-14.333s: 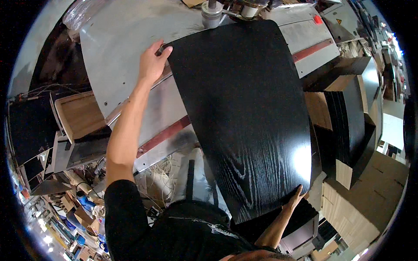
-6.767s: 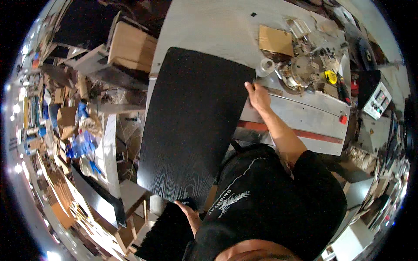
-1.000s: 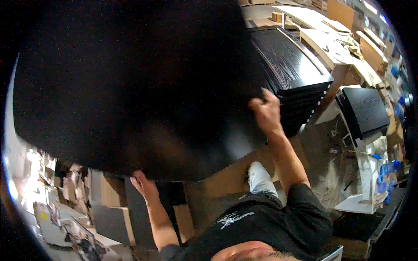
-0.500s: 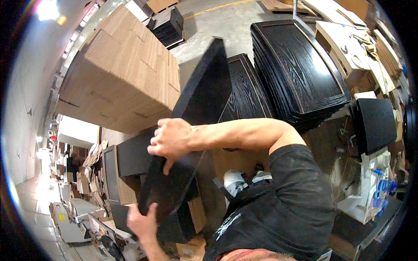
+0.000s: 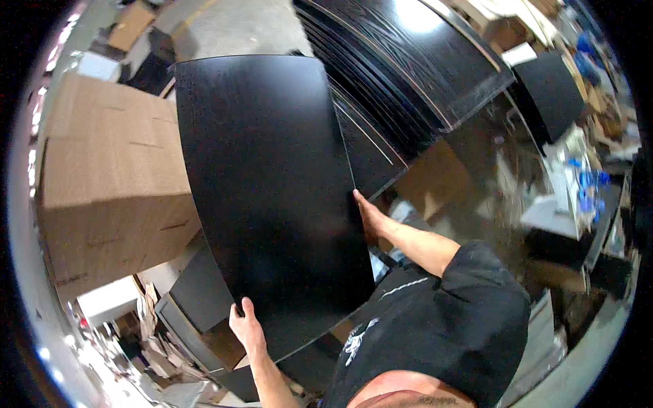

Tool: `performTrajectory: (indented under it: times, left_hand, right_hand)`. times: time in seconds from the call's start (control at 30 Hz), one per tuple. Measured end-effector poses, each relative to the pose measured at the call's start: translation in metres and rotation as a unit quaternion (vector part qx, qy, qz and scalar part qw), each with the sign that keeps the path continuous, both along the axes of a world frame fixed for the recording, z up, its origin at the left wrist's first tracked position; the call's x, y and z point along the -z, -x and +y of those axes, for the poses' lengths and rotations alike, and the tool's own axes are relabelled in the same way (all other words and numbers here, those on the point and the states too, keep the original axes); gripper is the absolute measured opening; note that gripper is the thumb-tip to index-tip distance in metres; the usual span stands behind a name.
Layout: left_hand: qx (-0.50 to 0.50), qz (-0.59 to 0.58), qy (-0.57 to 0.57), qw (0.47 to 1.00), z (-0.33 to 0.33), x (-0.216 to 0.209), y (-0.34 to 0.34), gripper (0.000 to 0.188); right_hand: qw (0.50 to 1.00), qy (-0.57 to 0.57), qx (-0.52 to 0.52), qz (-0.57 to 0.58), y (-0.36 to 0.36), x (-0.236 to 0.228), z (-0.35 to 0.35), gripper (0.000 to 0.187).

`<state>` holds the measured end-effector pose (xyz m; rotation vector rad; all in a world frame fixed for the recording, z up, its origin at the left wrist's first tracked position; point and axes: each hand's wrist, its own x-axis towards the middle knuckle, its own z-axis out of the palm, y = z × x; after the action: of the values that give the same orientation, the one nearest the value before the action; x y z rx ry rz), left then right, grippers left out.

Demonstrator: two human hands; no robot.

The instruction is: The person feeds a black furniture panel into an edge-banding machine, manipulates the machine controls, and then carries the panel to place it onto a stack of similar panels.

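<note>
A large flat black panel (image 5: 272, 183) fills the middle of the view, its broad face turned up toward me. My left hand (image 5: 247, 328) grips its near left edge, the thumb over the face and the other fingers partly hidden at the edge. On the opposite long edge, my right hand (image 5: 371, 216) holds the panel with the thumb along the rim; its remaining fingers are hidden under it. Just right of the panel's far half lies a black wood-grain panel (image 5: 371, 139), next to a tall stack of black framed panels (image 5: 415, 54).
To the left stands a big block of light-brown boards or cartons (image 5: 122, 149). A dark cabinet-like piece (image 5: 197, 289) sits below it, near my left hand. Off to the right are another black panel stack (image 5: 549, 92) and a white bench (image 5: 554, 216) with blue bottles (image 5: 592, 187).
The panel has turned from steeply tilted to showing its broad face. My right hand has moved from across its upper face to its right edge; my left hand stays on the near left edge.
</note>
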<state>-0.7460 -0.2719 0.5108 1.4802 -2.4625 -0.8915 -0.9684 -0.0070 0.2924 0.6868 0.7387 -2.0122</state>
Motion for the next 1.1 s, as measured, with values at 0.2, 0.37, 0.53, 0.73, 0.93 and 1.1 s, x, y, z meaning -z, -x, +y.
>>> performTrajectory:
  times: [0.2, 0.37, 0.53, 0.73, 0.93, 1.1]
  left_hand:
    - [-0.019, -0.03, -0.14, 0.989, -0.023, 0.079, 0.074, 0.072]
    - [-0.128, 0.092, -0.318, 0.935, -0.007, 0.151, 0.113, 0.055]
    - [-0.203, 0.124, -0.376, 0.896, 0.032, 0.243, 0.156, 0.062]
    - [-0.231, 0.107, -0.381, 0.889, 0.066, 0.278, 0.199, 0.058]
    - [-0.209, 0.083, -0.338, 0.914, 0.055, 0.307, 0.226, 0.065]
    - [-0.189, 0.05, -0.31, 0.93, 0.047, 0.334, 0.246, 0.069]
  right_hand:
    - [0.988, -0.138, -0.064, 0.03, 0.034, 0.054, 0.023, 0.069]
    - [0.977, -0.205, -0.018, 0.061, 0.109, 0.037, 0.037, 0.049]
    - [0.898, -0.39, -0.076, 0.186, 0.211, 0.063, 0.049, 0.045]
    - [0.886, -0.373, -0.142, 0.236, 0.273, 0.092, 0.062, 0.04]
    - [0.873, -0.406, -0.149, 0.226, 0.304, 0.124, 0.056, 0.042]
    - [0.871, -0.404, -0.14, 0.243, 0.324, 0.145, 0.056, 0.042]
